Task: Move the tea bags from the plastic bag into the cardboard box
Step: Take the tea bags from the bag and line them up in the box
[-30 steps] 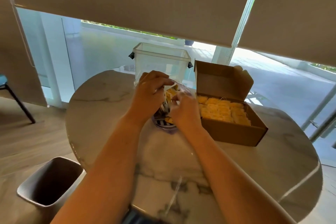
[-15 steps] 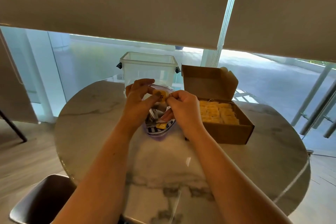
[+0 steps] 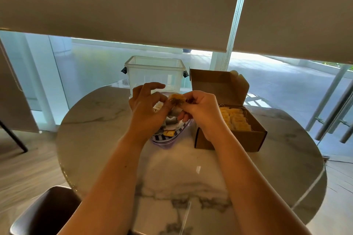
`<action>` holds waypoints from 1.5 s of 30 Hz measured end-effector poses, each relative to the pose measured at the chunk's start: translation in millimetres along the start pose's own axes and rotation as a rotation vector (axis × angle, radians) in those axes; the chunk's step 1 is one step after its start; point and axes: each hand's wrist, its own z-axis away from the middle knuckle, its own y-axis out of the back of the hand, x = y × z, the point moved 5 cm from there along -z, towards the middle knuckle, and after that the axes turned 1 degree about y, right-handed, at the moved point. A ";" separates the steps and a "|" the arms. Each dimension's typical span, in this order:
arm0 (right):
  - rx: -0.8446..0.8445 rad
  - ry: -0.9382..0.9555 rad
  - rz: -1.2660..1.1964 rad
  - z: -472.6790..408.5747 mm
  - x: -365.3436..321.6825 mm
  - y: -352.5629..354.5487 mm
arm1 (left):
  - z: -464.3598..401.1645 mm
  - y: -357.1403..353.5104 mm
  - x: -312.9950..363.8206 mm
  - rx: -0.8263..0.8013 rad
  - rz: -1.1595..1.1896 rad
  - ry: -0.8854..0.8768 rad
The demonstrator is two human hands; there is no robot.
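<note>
A round marble surface (image 3: 191, 177) with grey veins carries a clear plastic container (image 3: 155, 74) at its far edge — lidless, with dark clips on both sides. Beyond it, roller blinds (image 3: 122, 5) hang over tall windows. A dark bin (image 3: 45, 213) stands on the wooden floor (image 3: 24, 170) at lower left.
</note>
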 end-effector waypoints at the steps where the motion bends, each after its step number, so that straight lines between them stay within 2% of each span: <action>1: 0.017 0.009 -0.053 0.2 -3.0 5.9 | -0.1 1.1 3.5 0.027 -0.002 -0.032; 4: 0.129 0.013 -0.182 -2.0 -5.4 29.6 | 1.7 2.3 21.2 0.097 -0.079 -0.153; 6: 0.245 0.000 -0.182 -7.3 0.7 48.5 | 3.6 -2.0 35.0 0.083 -0.168 -0.238; 8: 0.360 0.007 -0.084 -15.7 9.0 67.0 | 7.8 -14.9 48.0 -0.079 -0.309 -0.281; 10: 0.437 0.004 0.091 -24.8 18.0 80.8 | 16.2 -34.7 54.7 -0.352 -0.420 -0.258; 12: 0.426 -0.042 0.291 -35.1 30.2 85.6 | 24.4 -49.7 54.5 -0.517 -0.445 -0.237; 15: 0.313 -0.134 0.507 -49.6 45.3 78.6 | 26.5 -55.9 51.2 -0.589 -0.461 -0.241; 19: 0.157 -0.248 0.637 -65.0 55.5 62.4 | 24.4 -58.2 45.4 -0.679 -0.440 -0.225; 24: 0.180 -0.277 0.696 -75.1 60.6 52.3 | 23.9 -55.3 40.9 -0.709 -0.313 -0.174; 28: 0.210 -0.315 0.739 -75.8 63.8 50.4 | 24.1 -54.8 39.8 -0.703 -0.252 -0.189; 31: 0.247 -0.346 0.676 -76.6 67.5 52.1 | 24.6 -53.5 36.7 -0.669 -0.177 -0.197; 34: 0.257 -0.338 0.633 -74.0 68.6 54.5 | 17.8 -41.6 41.1 -0.512 -0.052 -0.197; 37: 0.272 -0.267 0.648 -68.2 63.9 58.8 | 8.9 -19.2 48.2 -0.183 -0.122 -0.302; 39: 0.281 -0.215 0.632 -63.8 57.4 60.5 | 5.1 -7.1 44.1 -0.045 -0.190 -0.296; 43: 0.243 -0.022 0.470 -46.8 23.2 50.0 | 0.3 6.5 19.8 0.052 -0.256 -0.175; 45: 0.055 0.041 0.317 -34.9 -1.3 32.8 | -1.0 7.7 8.2 0.056 -0.240 -0.099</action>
